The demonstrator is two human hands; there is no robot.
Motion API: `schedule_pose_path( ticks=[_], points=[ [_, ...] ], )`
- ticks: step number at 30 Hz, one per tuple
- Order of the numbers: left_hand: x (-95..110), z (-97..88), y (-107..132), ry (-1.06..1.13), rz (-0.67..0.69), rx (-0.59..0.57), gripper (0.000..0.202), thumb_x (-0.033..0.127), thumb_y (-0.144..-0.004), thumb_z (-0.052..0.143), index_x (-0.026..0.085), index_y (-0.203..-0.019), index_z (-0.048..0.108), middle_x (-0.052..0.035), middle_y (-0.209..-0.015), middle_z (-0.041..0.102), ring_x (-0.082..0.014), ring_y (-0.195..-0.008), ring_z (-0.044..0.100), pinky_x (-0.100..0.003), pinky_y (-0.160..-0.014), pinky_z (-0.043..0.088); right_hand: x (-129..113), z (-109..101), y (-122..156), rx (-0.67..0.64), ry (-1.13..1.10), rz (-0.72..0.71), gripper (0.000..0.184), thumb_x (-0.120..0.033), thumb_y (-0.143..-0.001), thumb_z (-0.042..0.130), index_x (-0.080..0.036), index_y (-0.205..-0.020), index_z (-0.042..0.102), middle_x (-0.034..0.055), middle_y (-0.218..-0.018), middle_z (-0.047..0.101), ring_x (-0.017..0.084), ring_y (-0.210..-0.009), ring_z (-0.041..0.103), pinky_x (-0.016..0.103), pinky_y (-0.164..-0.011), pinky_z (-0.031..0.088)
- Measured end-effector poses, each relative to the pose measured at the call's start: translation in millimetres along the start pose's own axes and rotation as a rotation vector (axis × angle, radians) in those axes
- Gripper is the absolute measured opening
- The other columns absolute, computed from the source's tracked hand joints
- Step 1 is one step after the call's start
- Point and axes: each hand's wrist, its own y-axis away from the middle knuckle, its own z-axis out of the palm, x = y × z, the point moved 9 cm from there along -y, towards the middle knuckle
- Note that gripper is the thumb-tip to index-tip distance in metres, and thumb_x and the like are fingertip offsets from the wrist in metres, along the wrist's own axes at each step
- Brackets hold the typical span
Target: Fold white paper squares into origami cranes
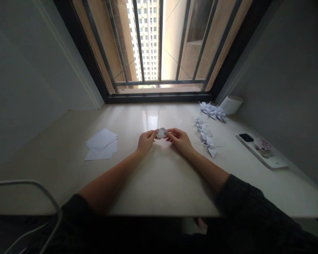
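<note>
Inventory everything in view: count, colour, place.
held paper: one, pale, centre
loose sheets: several, white, left
folded-paper row: several, white, right
folded-paper pile: several, white, back right
cylinder: one, white, beside pile
phone: one, white, right
phone accessory: one, pinkish, on phone
cables: some, pale, lower left
counter: one, cream, beneath papers
window: one, dark-framed, back
bars: several, dark, across window
buildings: several, pale, outside
walls: two, grey, sides
sleeves: two, dark, foreground
left hand: one, bare, grip on held paper
right hand: one, bare, grip on held paper
</note>
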Motion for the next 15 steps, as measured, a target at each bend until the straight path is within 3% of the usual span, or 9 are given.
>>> schedule_pose_path(
  ticks=[6,10,15],
  points=[
    [-1.5,-7.3,-1.6,0.074,-0.019,0.061,0.041,0.052,-0.078,0.053,0.014,-0.073,0.069,-0.0030,-0.065,0.064,-0.0139,-0.063,0.058,-0.024,-0.057,0.044,-7.2,10.1,1.1,-0.113,0.015,-0.068,0.044,-0.044,-0.066,0.072,-0.020,-0.102,0.063,0.0005,-0.069,0.066,0.014,-0.062,0.060,0.029,-0.064,0.049],
    [-1.1,-10.0,-0.3,0.085,-0.021,0.082,0.041,0.052,-0.078,0.053,0.014,-0.071,0.069,-0.0023,-0.064,0.063,-0.0136,-0.063,0.058,-0.024,-0.057,0.044,-26.1,1.4,6.4,-0.022,0.205,-0.222,0.049,-0.042,-0.073,0.068,-0.024,-0.117,0.055,0.0032,-0.086,0.068,0.015,-0.069,0.061,0.031,-0.066,0.049],
    [-3.6,-10.9,-1.1,0.093,-0.042,0.092,0.042,0.053,-0.078,0.053,0.015,-0.076,0.070,-0.0037,-0.068,0.066,-0.0155,-0.066,0.061,-0.026,-0.060,0.044,-57.0,0.5,20.6,0.050,0.602,-0.526,0.023,-0.038,-0.076,0.066,-0.028,-0.097,0.068,0.0058,-0.101,0.065,0.019,-0.086,0.059,0.034,-0.074,0.049]
  ],
)
